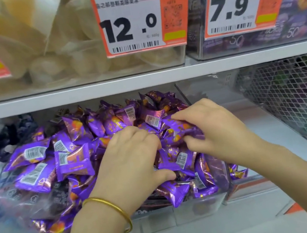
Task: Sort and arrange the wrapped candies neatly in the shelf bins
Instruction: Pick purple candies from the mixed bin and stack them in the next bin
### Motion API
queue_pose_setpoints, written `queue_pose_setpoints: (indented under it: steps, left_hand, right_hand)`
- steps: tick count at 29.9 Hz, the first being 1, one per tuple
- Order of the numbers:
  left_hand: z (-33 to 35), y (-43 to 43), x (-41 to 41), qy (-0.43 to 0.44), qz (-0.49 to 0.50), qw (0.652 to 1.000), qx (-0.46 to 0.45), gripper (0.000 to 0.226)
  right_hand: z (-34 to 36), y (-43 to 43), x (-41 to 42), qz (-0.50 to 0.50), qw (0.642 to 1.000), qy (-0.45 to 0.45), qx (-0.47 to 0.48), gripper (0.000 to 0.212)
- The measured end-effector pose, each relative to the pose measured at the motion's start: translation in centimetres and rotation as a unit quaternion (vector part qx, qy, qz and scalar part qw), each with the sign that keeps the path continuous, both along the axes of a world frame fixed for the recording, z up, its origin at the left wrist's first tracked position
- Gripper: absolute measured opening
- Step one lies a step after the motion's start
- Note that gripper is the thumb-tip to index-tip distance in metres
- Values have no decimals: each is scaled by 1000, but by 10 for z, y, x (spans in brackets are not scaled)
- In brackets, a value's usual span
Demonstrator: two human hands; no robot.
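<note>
**Candies heaped in the middle: gather small, lay flat**

Wrapped candies (69, 150) in purple foil fill the clear bin (165, 216) on the lower shelf. They are piled in a loose mound, some with the barcode up and some with the picture up.

My right hand (218, 130) pinches one purple packet (178, 126) at the crest of the heap, forefinger over the top and thumb beneath. My left hand (133, 156), the one with the gold bangle (110, 205), curls its fingers down into the pile just beside it. Its thumb hooks against the packets at the near side, so it grips a small cluster.

I judge the mound is tallest where my hands meet, and packets already crowd the front wall. It seems best to lift only a few at a time, turn them the same face up, and lay them toward the lower left side. Foil is slippery, so a big handful may spill over the front.

A mesh basket (288, 103) stands to the right, and above the bin the shelf edge (83, 93) leaves little headroom.
</note>
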State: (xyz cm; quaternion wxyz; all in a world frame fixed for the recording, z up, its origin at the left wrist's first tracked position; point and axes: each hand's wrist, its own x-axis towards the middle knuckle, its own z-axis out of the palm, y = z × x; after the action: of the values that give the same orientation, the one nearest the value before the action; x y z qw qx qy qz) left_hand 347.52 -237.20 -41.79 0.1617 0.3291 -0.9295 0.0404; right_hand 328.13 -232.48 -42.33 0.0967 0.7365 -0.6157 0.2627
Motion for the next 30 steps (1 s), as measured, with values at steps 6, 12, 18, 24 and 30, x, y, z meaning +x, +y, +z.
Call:
queue_pose_setpoints:
  steps: [6, 12, 18, 24, 30]
  left_hand:
    - [-9, -2, -8, -20, -7, 998, -63, 41]
    - [-2, -2, -20, 134, 0, 990, 41, 39]
    - [7, 13, -33, 396, 58, 896, 193, 17]
    - [14, 17, -42, 514, 67, 728, 448, 14]
    - [13, 17, -45, 556, -18, 661, 503, 17]
  right_hand:
    - [7, 14, -4, 18, 955, -295, 31, 42]
    - [12, 18, -6, 43, 891, -451, 16, 26]
    - [15, 22, -7, 76, 806, -587, -24, 30]
    - [21, 30, -5, 122, 752, -647, 36, 35]
    - [17, 29, -1, 106, 771, -624, 67, 30]
